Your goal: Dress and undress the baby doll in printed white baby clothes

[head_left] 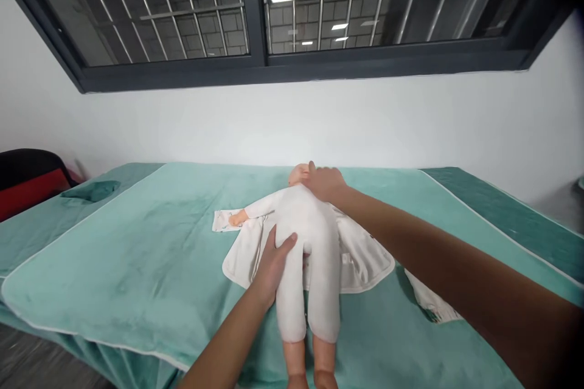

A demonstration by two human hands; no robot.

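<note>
A baby doll (306, 225) with a white cloth body lies on its back, legs pointing toward me. Beneath it, a white baby jacket (365, 258) is spread open; one doll arm lies along a sleeve (223, 220). My left hand (272, 264) holds the doll at the hip, thumb on top and the other fingers hidden beside or under it. Up by the doll's head (297, 174), my right hand (325, 182) is closed with fingers curled, covering part of the head and shoulder. What lies inside those fingers is hidden.
A pale green blanket (150, 243) covers the bed, over a darker green sheet (511, 231). Another white garment (431, 298) lies to the right, partly behind my forearm. A red and black object (34, 179) stands at left. Behind are a white wall and barred window (258, 12).
</note>
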